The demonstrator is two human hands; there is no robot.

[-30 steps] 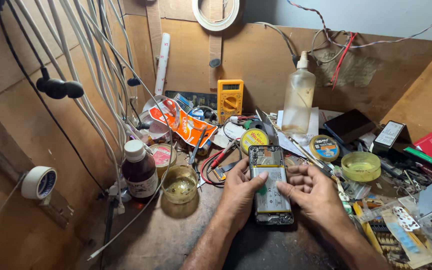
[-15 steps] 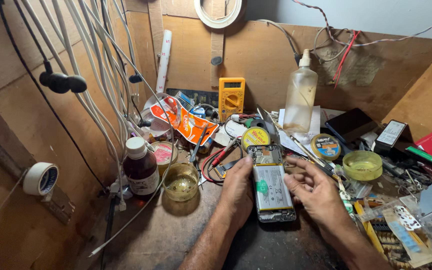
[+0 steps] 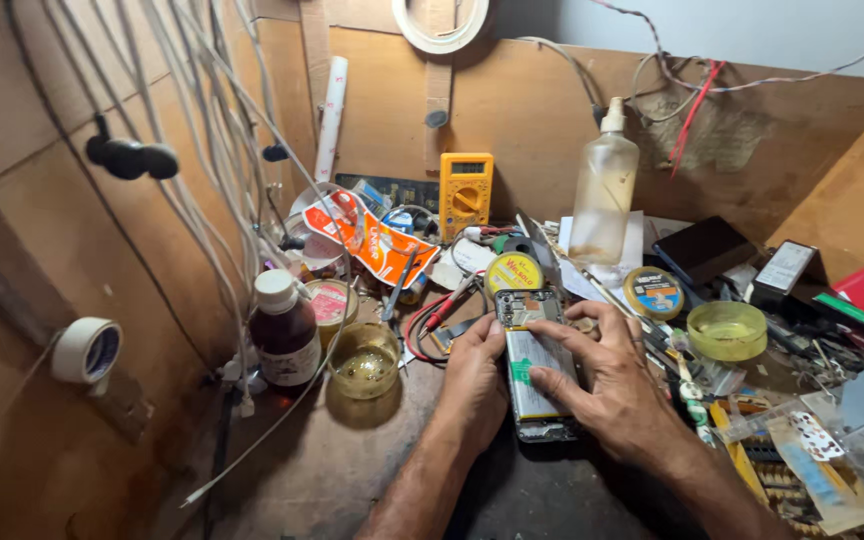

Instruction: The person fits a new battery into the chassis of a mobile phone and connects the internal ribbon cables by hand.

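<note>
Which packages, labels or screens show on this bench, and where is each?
Multimeter: yellow, small grey screen, upright against the back wall.
Torn wrapper: orange and white, left of the multimeter.
Brown bottle: white cap and label, left of the left hand.
Round tin: yellow lid label, just behind the opened phone.
</note>
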